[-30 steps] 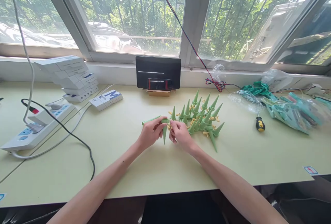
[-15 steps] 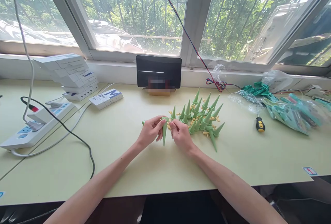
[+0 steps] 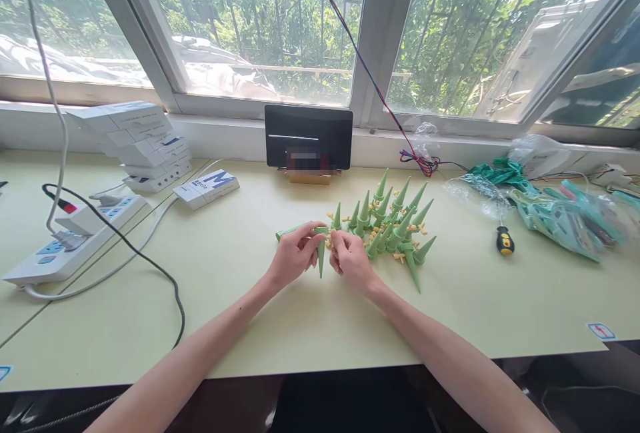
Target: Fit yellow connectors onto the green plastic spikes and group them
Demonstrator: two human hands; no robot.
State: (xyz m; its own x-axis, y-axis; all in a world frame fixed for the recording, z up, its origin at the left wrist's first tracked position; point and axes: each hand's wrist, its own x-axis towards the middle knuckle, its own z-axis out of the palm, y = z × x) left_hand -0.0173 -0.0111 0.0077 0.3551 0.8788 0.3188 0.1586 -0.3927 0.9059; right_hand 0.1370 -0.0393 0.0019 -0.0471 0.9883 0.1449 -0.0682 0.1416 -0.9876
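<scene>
My left hand (image 3: 295, 256) pinches the wide top end of a green cone spike (image 3: 321, 258), whose tip points toward me. My right hand (image 3: 350, 260) is closed against the same top end from the right, fingertips pinched together on the spike or on a small part there; I cannot make out which. Just behind the hands stands a cluster of several green cone spikes (image 3: 395, 220) with small yellow pieces (image 3: 399, 258) scattered among them. A flat green piece (image 3: 286, 232) sticks out to the left behind my left hand.
A phone on a wooden stand (image 3: 308, 144) leans at the window sill. Stacked white boxes (image 3: 143, 146), a single box (image 3: 206, 188) and a power strip (image 3: 65, 250) with cables lie left. A screwdriver (image 3: 505, 240) and bags of teal parts (image 3: 560, 213) lie right.
Both hands stay on the spike and barely shift; the fingers adjust slightly at its top end. The camera view drifts a little.
</scene>
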